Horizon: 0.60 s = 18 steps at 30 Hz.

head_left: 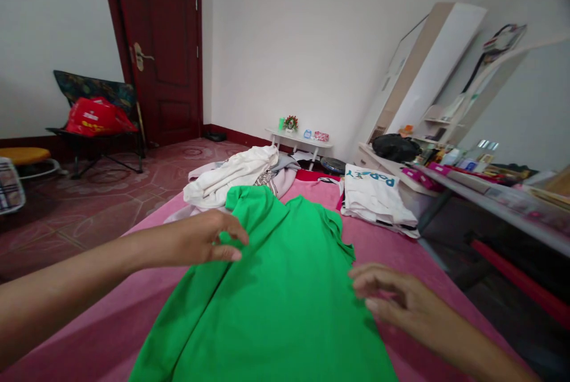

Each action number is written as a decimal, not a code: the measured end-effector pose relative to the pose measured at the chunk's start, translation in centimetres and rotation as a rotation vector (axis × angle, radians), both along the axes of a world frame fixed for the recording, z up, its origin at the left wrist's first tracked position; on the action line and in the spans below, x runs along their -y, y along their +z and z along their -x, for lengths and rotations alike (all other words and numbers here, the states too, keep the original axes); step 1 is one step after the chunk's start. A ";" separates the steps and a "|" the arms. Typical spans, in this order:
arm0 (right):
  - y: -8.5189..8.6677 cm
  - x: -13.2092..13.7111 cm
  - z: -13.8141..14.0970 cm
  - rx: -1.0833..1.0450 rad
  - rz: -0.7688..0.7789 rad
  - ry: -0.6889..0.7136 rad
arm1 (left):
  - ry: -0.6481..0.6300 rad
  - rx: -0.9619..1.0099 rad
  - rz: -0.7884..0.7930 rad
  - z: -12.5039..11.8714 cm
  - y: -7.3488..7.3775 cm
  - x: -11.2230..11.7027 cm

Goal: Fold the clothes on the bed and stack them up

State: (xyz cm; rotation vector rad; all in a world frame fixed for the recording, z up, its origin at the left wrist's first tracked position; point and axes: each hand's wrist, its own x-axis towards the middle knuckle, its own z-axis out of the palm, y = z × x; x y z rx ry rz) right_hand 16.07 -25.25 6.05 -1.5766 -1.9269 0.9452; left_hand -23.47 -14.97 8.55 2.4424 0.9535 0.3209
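Pink cloth [380, 245] is covering the surface up front, and a green top [285, 287] is lying spread out in the middle of it. Left hand [218, 238] is hovering over the green, right hand [392, 296] is hanging by its right edge; both are loosely curled, gripping nothing. Fabric's looking soft, light and floppy, not fragile, probably not slippery. I'm thinking both side edges are offering the best hold, since one pinch might be letting it sag.

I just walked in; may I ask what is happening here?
A green garment lies spread on a pink cover. A person's left hand is over its left part and the right hand by its right edge, neither seeming to grip it. Beyond lie loose clothing and, to the right, folded white clothes.
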 end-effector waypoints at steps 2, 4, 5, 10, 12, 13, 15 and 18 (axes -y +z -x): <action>-0.9 -4.1 1.4 0.104 -0.210 -0.011 | 0.112 0.038 -0.297 -1.1 -0.8 -3.1; -2.8 -7.8 2.0 0.224 -0.350 -0.021 | 0.200 0.035 -0.509 -2.1 -1.7 -5.9; -3.9 -9.3 2.0 0.272 -0.378 -0.035 | 0.241 0.016 -0.575 -2.6 -2.3 -7.1; -7.3 -13.8 -2.3 0.407 -0.343 -0.231 | 0.367 -0.091 -0.540 -3.0 -4.8 -10.2; -7.1 -14.4 -5.2 0.431 -0.308 -0.366 | 0.402 -0.104 -0.465 -2.4 -5.4 -10.7; -6.8 -14.5 -6.7 0.448 -0.299 -0.436 | 0.417 -0.106 -0.441 -2.1 -5.7 -10.8; -6.2 -14.4 -9.0 0.502 -0.288 -0.558 | 0.418 -0.106 -0.427 -1.6 -5.9 -11.0; -5.7 -14.5 -10.0 0.556 -0.322 -0.634 | 0.371 -0.098 -0.454 -1.8 -6.0 -10.9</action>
